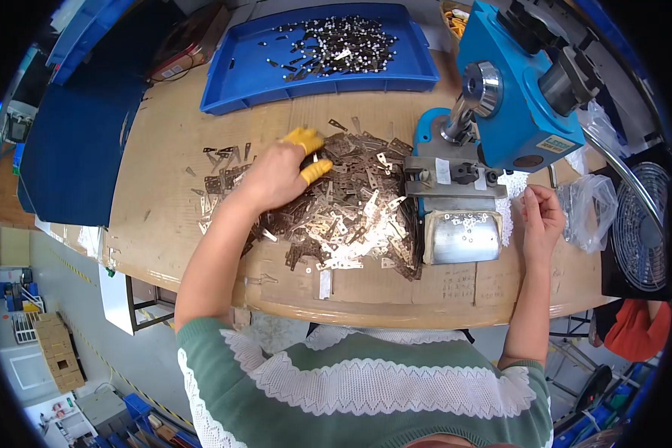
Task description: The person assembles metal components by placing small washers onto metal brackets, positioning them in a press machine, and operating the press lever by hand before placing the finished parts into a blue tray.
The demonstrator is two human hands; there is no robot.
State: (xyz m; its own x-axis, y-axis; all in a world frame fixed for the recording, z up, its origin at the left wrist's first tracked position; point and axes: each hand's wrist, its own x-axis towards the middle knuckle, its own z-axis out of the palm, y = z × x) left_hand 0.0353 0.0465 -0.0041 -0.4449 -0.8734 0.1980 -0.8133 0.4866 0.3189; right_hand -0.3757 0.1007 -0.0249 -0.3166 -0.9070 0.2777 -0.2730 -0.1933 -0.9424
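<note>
My left hand (pixel 278 178), with yellow coverings on its thumb and fingers, reaches over the upper left of a heap of flat metal pieces with holes (pixel 343 216). Its thumb and fingers are apart, and I see nothing held between them. On the other side, my right hand (pixel 543 216) is closed in a pinch beside a heap of small white parts (pixel 514 196). Whatever its fingertips hold, if anything, is too small to make out. Between the hands stands a blue bench press (pixel 521 89). Its metal fixture (pixel 455 178) has a shiny metal plate (pixel 464 237) in front, bearing several tiny rings.
A blue tray (pixel 224 88) at the back holds dark pieces with white tips. Clear plastic bags (pixel 591 213) and a round fan (pixel 641 224) are at the right. A dark blue panel (pixel 82 142) borders the left. Behind the fan, another person's red sleeve (pixel 635 332) shows.
</note>
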